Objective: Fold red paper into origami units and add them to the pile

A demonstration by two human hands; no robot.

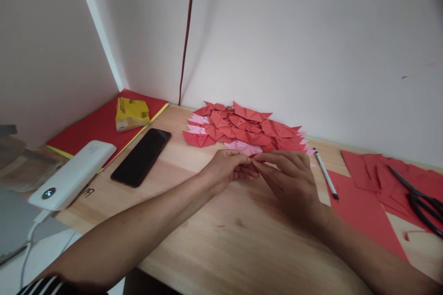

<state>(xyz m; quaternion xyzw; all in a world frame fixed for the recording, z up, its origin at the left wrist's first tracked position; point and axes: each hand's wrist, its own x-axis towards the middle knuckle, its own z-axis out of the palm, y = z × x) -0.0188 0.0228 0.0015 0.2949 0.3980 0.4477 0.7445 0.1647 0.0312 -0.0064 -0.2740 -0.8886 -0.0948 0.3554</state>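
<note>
In front of a pile of folded red and pink paper pieces (238,131), my two hands meet at their fingertips. The left hand (230,168) is closed in a pinch, its other fingers curled. My right hand (287,173) also pinches, thumb against forefinger, touching the left fingertips. Between them shows a sliver of red paper (254,156), mostly hidden by the fingers. The folded pieces are pointed and overlap in rows against the wall.
On the right lie a white pen (326,174), a red sheet (363,212), cut red paper (367,170) and black-handled scissors (422,203). Leftward are a black phone (141,157), a white power bank (74,173) with cable, and a yellow packet (133,113) on red sheets (88,122).
</note>
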